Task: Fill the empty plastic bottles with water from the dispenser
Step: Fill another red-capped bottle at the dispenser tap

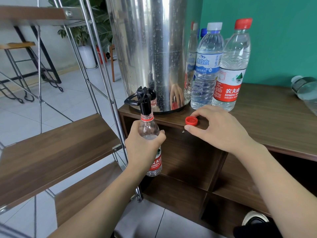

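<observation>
A steel water dispenser (151, 48) stands on a wooden cabinet (267, 117), its black tap (143, 100) hanging over the front edge. My left hand (142, 148) grips an uncapped red-label bottle (148, 130) upright, its mouth right under the tap's spout; water stands at about shoulder level inside. My right hand (221, 127) rests on the cabinet top, fingers around a red cap (191, 120) lying there, thumb just in front of it. Behind stand capped bottles: a blue-label one (206, 69) and a red-label one (229, 73).
More bottles stand half hidden behind the blue-label one, by the dispenser. A clear bottle (305, 90) lies on its side at the cabinet's right end. A metal-framed wooden shelf rack (56, 148) stands to the left, close to the held bottle. Open cabinet compartments lie below.
</observation>
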The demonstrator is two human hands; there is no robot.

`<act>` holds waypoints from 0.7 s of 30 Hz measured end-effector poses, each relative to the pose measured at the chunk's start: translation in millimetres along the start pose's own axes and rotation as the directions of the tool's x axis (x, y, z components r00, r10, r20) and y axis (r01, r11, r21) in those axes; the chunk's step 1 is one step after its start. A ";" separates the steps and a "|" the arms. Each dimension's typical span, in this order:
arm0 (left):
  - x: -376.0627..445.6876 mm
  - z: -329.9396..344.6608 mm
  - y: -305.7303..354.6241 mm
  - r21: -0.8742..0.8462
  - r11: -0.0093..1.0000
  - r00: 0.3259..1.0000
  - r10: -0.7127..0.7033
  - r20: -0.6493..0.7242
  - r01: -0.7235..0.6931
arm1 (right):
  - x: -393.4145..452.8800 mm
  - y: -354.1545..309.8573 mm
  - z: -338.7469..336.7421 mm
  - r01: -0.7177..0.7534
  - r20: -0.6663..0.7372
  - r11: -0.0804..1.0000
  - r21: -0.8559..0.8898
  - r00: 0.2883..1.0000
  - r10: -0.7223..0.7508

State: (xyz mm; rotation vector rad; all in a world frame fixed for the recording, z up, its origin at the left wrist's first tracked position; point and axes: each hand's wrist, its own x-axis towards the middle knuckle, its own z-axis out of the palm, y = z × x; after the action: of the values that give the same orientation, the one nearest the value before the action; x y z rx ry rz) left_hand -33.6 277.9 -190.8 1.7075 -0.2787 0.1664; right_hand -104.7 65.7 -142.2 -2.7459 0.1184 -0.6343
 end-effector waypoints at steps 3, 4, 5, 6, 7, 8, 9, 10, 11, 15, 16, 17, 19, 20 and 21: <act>-0.1 -0.1 0.3 0.002 1.000 1.000 0.000 -0.003 0.000 | 0.0 -0.3 0.0 0.000 0.001 1.000 -0.001 1.000 0.000; 0.0 -0.2 0.3 0.002 1.000 1.000 0.000 -0.005 0.000 | 0.0 -0.2 -0.1 0.001 0.001 1.000 -0.002 1.000 -0.001; 0.1 -0.2 0.2 0.005 1.000 1.000 0.003 -0.006 -0.002 | 0.0 0.0 0.0 0.001 0.001 1.000 -0.003 1.000 -0.001; 0.0 -0.4 0.1 0.005 1.000 1.000 0.005 -0.008 -0.005 | 0.0 0.0 -0.2 0.002 0.001 1.000 -0.005 1.000 -0.002; 0.0 -0.5 -0.1 0.003 1.000 1.000 0.007 -0.009 -0.007 | 0.0 -0.1 -0.2 0.000 0.002 1.000 -0.005 1.000 0.000; 0.0 -0.4 0.0 0.001 1.000 1.000 0.007 -0.010 -0.007 | -0.1 -0.2 -0.4 -0.001 0.002 1.000 -0.006 1.000 0.001; 0.1 -0.2 0.0 0.001 1.000 1.000 0.006 -0.009 -0.006 | -0.2 -0.1 -0.3 -0.001 0.002 1.000 -0.006 1.000 0.001; 0.0 0.1 0.1 0.002 1.000 1.000 0.006 -0.008 -0.006 | -0.2 -0.1 -0.4 -0.001 0.001 1.000 -0.007 1.000 0.001; 0.0 0.3 0.0 0.002 1.000 1.000 0.008 -0.008 -0.008 | -0.2 -0.2 -0.4 -0.001 0.001 1.000 -0.007 1.000 0.001; 0.4 0.0 -1.2 0.002 1.000 1.000 0.003 -0.001 -0.003 | -0.1 -0.8 -0.6 -0.005 0.005 1.000 -0.009 1.000 0.005; 0.4 -0.1 -1.2 0.002 1.000 1.000 0.004 -0.001 -0.004 | -0.2 -0.7 -0.5 -0.003 0.005 1.000 -0.013 1.000 0.003; 0.5 0.1 -1.3 0.001 1.000 1.000 0.005 -0.003 -0.005 | -0.3 -0.6 -0.4 -0.003 0.005 1.000 -0.014 1.000 0.003; 0.6 0.3 -1.3 0.002 1.000 1.000 0.005 -0.009 -0.005 | -0.5 -0.8 -0.1 -0.003 0.000 1.000 -0.008 1.000 0.003; 0.5 0.5 -1.0 0.005 1.000 1.000 0.005 -0.008 -0.005 | -0.6 -0.9 -0.2 -0.005 -0.001 1.000 -0.006 1.000 0.005; 0.5 0.6 -1.0 0.007 1.000 1.000 0.006 -0.007 -0.006 | -0.7 -1.0 -0.2 -0.006 -0.001 1.000 -0.006 1.000 0.006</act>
State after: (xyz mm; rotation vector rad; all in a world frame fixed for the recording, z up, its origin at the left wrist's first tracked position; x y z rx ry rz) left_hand -32.8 277.4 -191.7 1.7128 -0.2783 0.1778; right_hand -105.4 66.7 -142.0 -2.7502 0.1283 -0.6344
